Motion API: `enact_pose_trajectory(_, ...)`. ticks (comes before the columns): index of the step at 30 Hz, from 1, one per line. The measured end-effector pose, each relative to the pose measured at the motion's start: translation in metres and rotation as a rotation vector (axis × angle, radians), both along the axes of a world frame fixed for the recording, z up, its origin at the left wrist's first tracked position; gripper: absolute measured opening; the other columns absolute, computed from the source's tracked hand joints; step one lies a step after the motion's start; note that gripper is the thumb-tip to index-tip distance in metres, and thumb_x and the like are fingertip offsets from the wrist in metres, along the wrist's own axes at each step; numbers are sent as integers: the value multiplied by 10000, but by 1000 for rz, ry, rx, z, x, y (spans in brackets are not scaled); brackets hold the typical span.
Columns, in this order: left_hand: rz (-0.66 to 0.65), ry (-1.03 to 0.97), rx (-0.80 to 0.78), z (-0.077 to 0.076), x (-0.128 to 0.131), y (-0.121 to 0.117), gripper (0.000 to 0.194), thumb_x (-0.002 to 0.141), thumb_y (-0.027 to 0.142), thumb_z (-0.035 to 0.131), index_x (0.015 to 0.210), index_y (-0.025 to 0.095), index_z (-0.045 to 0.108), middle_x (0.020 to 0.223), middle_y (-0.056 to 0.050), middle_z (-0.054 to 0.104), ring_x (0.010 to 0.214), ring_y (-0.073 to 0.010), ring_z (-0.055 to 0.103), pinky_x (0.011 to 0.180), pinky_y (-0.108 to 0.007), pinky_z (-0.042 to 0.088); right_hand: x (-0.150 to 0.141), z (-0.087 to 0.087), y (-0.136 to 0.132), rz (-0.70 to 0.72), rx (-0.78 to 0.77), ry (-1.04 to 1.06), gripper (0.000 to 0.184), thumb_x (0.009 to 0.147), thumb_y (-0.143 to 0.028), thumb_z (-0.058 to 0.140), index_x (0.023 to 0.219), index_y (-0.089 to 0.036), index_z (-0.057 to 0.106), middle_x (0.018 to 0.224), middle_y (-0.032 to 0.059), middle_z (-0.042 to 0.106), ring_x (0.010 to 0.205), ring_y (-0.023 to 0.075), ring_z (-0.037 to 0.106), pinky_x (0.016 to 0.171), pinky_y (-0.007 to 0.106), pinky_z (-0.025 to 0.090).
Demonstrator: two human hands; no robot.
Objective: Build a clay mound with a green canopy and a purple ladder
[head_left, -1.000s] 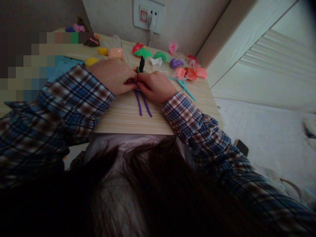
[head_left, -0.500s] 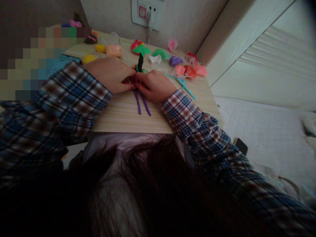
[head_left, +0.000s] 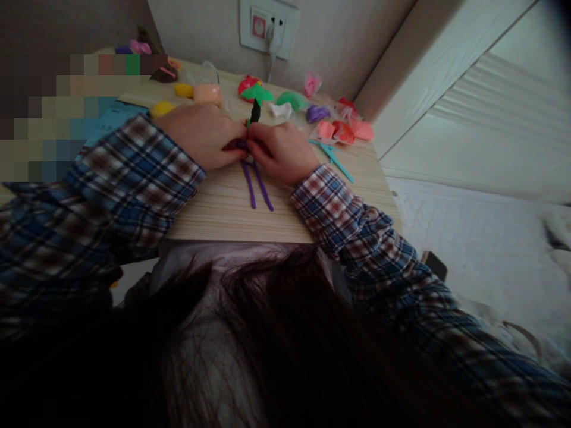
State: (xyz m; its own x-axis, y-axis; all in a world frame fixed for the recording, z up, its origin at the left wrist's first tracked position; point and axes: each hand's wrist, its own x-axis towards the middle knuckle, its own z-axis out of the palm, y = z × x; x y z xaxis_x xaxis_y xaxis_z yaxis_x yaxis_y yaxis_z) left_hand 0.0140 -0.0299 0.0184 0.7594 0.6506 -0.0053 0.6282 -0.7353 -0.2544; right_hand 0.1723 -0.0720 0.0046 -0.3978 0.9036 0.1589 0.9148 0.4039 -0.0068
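Observation:
My left hand [head_left: 203,134] and my right hand [head_left: 285,153] meet over the table, fingertips almost touching. Both are closed in a pinch around purple modelling clay [head_left: 241,144], of which only a bit shows between the fingers. Two thin purple clay strips [head_left: 263,189] lie on the wood just below the fingertips, their upper ends close together. Right behind my hands stands a small clay tree [head_left: 257,94] with a black trunk and green leaves; my fingers hide its base.
Bagged clay lumps line the table's [head_left: 214,217] back: peach [head_left: 207,94], green [head_left: 291,101], purple [head_left: 318,113], orange-red [head_left: 344,132]. A turquoise plastic tool [head_left: 341,166] lies right of my right hand. A plug sits in the wall socket [head_left: 269,30]. A phone [head_left: 434,266] lies beyond the right edge.
My right fingers have shifted slightly up toward the tree's trunk. More of the purple clay between the fingertips and of the strips' upper ends now shows.

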Motion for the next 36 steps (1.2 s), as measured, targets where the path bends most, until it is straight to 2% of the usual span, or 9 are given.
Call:
enact_pose_trajectory(5, 62, -70, -73, 1, -1, -2, 408, 884, 384, 352, 1041, 102, 602, 970, -150, 621, 953, -307, 565, 802, -422, 439, -1, 1, 0, -24, 13, -15, 317, 932, -296, 274, 1083, -177, 527, 961, 87, 636, 892, 234, 587, 710, 324, 379)
enact_pose_trajectory(12, 16, -21, 25, 1, 1, -3, 451, 898, 375, 303, 1014, 72, 617, 890, -159, 629, 888, -318, 597, 714, -400, 464, -1, 0, -1, -23, 6, 3, 327, 932, -303, 277, 1092, -178, 534, 966, 89, 641, 889, 239, 587, 720, 325, 387)
enact_pose_trajectory(23, 50, -67, -49, 1, -1, -3, 497, 894, 395, 272, 1066, 58, 595, 982, -177, 622, 975, -314, 562, 809, -428, 429, -1, 1, 0, -23, 21, 8, 332, 935, -313, 270, 1060, -187, 551, 922, 78, 644, 839, 213, 586, 676, 305, 363)
enact_pose_trajectory(29, 84, -59, -74, 2, -1, -5, 535, 899, 417, 237, 1094, 56, 580, 1022, -187, 608, 991, -333, 549, 802, -437, 426, -1, 0, 0, -20, 42, 17, 321, 933, -308, 272, 1031, -186, 552, 918, 79, 650, 844, 228, 590, 666, 316, 354)
enact_pose_trajectory(36, 90, -82, -77, 1, -1, -5, 510, 903, 415, 268, 1106, 68, 581, 1027, -170, 602, 1020, -328, 543, 835, -441, 415, 0, 0, 0, -26, 22, 25, 318, 937, -312, 269, 1046, -194, 544, 917, 79, 640, 854, 228, 577, 681, 319, 356)
